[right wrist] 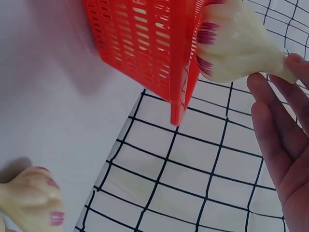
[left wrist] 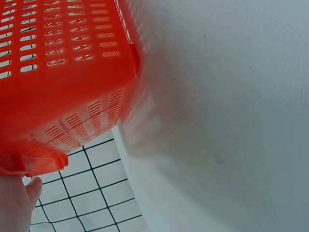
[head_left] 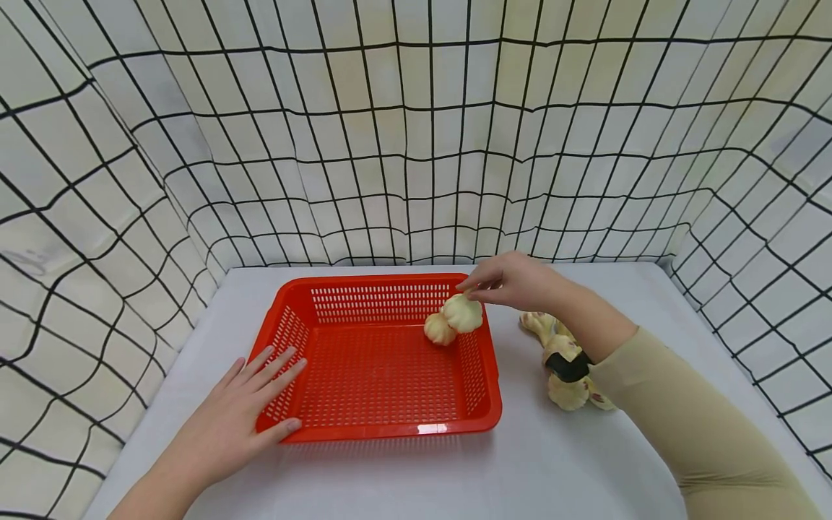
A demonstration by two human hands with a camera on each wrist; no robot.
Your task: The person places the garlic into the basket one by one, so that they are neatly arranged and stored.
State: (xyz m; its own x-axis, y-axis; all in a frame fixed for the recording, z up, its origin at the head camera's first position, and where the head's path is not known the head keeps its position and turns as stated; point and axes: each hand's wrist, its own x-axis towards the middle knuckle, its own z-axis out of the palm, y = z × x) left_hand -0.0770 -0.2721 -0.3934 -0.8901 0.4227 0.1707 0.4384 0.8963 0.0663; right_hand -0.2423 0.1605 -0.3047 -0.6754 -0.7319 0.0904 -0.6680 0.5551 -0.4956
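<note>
Pinching a garlic bulb [head_left: 464,315] w/ my right hand [head_left: 516,282] | red basket [head_left: 370,435], 2 o'clock corner | left hand [head_left: 237,419] spread wide, 8 o'clock rim, gripping nothing

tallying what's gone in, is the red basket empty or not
Not empty: a garlic bulb shows inside the red basket, near its right end; the right hand pinches another bulb.

Prob. lab-type booth: blk netting [head_left: 403,108] & white backing [head_left: 448,79] round white tbl [head_left: 390,484].
</note>
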